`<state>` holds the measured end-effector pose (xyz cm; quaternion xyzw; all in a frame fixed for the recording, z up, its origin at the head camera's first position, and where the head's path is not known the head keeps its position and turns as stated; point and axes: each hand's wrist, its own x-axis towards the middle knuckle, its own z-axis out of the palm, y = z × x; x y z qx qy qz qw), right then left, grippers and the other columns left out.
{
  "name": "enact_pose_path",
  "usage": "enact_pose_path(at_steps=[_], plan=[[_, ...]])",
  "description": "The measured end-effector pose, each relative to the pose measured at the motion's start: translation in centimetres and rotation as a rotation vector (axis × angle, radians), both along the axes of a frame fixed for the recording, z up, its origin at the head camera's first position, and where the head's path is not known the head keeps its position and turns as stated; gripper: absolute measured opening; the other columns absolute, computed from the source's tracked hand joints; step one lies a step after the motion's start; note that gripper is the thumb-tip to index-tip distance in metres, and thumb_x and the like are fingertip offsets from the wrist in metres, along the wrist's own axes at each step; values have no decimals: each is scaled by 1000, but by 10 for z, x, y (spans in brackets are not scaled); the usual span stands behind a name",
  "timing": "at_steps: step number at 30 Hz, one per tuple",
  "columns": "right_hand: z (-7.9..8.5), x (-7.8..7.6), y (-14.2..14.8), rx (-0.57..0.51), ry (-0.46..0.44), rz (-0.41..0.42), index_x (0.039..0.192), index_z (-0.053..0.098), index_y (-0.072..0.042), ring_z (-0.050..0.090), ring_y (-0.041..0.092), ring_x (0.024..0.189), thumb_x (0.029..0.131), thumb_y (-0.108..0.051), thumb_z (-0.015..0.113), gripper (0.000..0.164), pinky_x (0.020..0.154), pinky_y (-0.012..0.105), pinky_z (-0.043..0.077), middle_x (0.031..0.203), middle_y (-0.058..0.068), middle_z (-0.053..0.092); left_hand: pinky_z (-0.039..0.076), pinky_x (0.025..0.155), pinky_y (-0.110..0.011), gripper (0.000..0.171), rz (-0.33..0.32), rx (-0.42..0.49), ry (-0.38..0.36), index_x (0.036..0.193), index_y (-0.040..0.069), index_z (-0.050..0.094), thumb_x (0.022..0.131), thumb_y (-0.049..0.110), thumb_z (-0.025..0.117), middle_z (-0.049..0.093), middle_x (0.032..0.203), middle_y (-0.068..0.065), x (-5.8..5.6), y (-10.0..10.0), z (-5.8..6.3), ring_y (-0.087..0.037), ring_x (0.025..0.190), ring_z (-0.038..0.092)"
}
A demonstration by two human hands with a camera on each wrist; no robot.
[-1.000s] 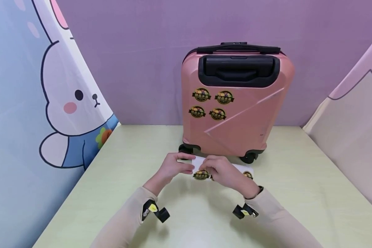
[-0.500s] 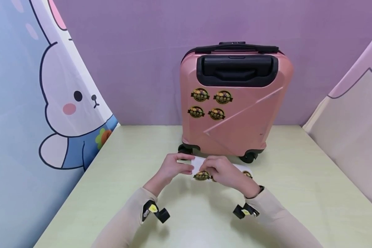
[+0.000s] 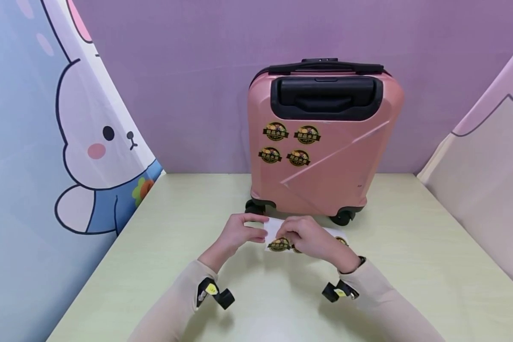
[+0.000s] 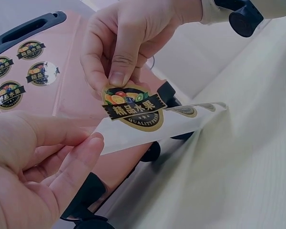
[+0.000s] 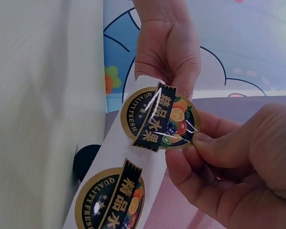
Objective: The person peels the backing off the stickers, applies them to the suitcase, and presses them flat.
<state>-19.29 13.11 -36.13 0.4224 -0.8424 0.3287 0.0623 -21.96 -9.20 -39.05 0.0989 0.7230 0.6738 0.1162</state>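
My left hand pinches the end of a white strip of backing paper between thumb and fingers. Round fruit-label stickers in black and gold lie along this strip. Thumb and curled fingers of my right hand pinch the fruit-printed edge of the end sticker. In the left wrist view that edge stands up from the paper, while its lower part overlaps the strip. Another sticker shows farther along in the right wrist view. Both hands are just in front of a pink suitcase.
Several matching stickers are on the suitcase's upper left. The suitcase stands upright on black wheels at the back of the pale table. Behind it hangs a purple backdrop, and a rabbit-print curtain is at the left.
Both hands and the strip have sunk very slightly in the head view. The grips stay the same, and the end sticker remains between the right fingers.
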Motion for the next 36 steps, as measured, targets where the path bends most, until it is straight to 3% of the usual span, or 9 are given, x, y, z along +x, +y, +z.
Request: enact_pose_path(at_steps=[9, 18, 30, 36], plan=[[0, 1, 0, 15, -36, 7, 92, 75, -6, 59, 11, 71, 89, 14, 60, 25, 64, 24, 51, 88, 1, 69, 61, 71, -36, 32, 13, 8, 0, 115, -11, 68, 82, -13, 71, 62, 120, -23, 2, -1, -3, -21, 70, 72], [3, 1, 2, 20, -57, 26, 91, 75, -6, 55, 5, 67, 88, 16, 58, 27, 63, 24, 51, 87, 1, 67, 61, 71, -36, 32, 19, 16, 2, 114, -11, 68, 82, -14, 71, 63, 118, -24, 1, -2, -5, -22, 70, 72], [6, 0, 3, 26, -63, 53, 89, 75, -6, 52, 4, 65, 87, 16, 59, 27, 62, 24, 50, 79, -1, 64, 61, 69, -35, 32, 62, -41, -13, 113, -9, 70, 81, -11, 73, 58, 125, -25, 1, -5, -8, -27, 73, 72], [8, 1, 4, 32, -68, 37, 88, 75, -5, 54, 5, 67, 87, 16, 60, 26, 63, 23, 50, 81, -2, 65, 61, 68, -35, 33, 58, -28, -39, 113, -10, 69, 81, -12, 72, 60, 123, -25, 1, -7, -11, -22, 69, 71]])
